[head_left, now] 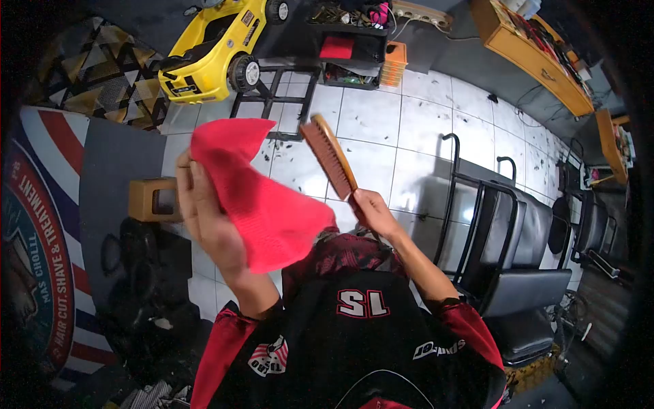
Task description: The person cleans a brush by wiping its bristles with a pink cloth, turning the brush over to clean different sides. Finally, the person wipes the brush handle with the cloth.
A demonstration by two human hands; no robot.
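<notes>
A bright pinkish-red cloth [267, 204] hangs in front of my chest, held by my left hand [212, 217]. The fingers on that side point upward along the cloth's edge, and part of the hand is covered by the fabric. My right hand [373, 211] is closed around the handle of a wooden brush [334, 155]. Its brown bristles face left, toward the cloth, and its head tilts up and to the left. Brush and cloth are apart.
Dark hair clippings lie on the white tiled floor [368, 160]. A yellow toy car [211, 54] stands beside a black metal frame [276, 95]. Black barber chairs [521, 286] are on the right, a brown stool [144, 199] on the left. An orange drawer unit [538, 65] is mounted upper right.
</notes>
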